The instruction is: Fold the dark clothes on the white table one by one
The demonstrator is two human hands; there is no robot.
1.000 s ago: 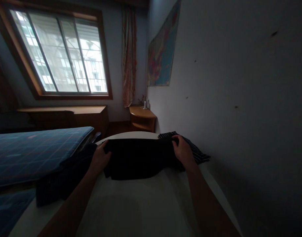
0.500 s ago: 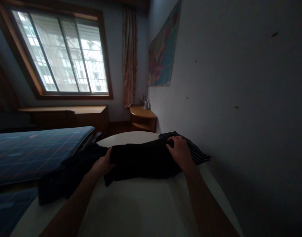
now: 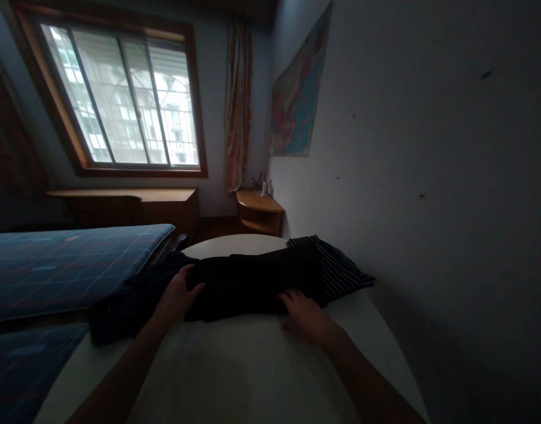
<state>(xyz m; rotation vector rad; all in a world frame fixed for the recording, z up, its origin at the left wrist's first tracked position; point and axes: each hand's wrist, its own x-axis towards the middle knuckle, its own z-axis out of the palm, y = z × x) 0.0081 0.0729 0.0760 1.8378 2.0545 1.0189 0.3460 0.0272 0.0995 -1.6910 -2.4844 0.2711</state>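
Observation:
A black garment (image 3: pixel 248 285) lies spread lengthwise across a round white table (image 3: pixel 235 371); it is too dark to tell its exact kind. My left hand (image 3: pixel 180 291) rests at its left end, thumb and fingers apart. At its near edge, toward the right, my right hand (image 3: pixel 303 315) touches the cloth with fingers stretched out over it. A black-and-white striped garment (image 3: pixel 343 271) sticks out past the right end of the black one. Left of my left hand, a dark navy garment (image 3: pixel 124 306) lies bunched at the table's edge.
A bed with a blue plaid mattress (image 3: pixel 76 265) stands close on the left. The white wall (image 3: pixel 412 135) runs along the right, with a map (image 3: pixel 297 100) on it. Beyond the table are a corner shelf (image 3: pixel 259 203) and a desk (image 3: pixel 164 194) under the window.
My right hand has moved from the garment's far right part down to its near edge. My left hand has loosened and shifted slightly left. The view has turned a little left.

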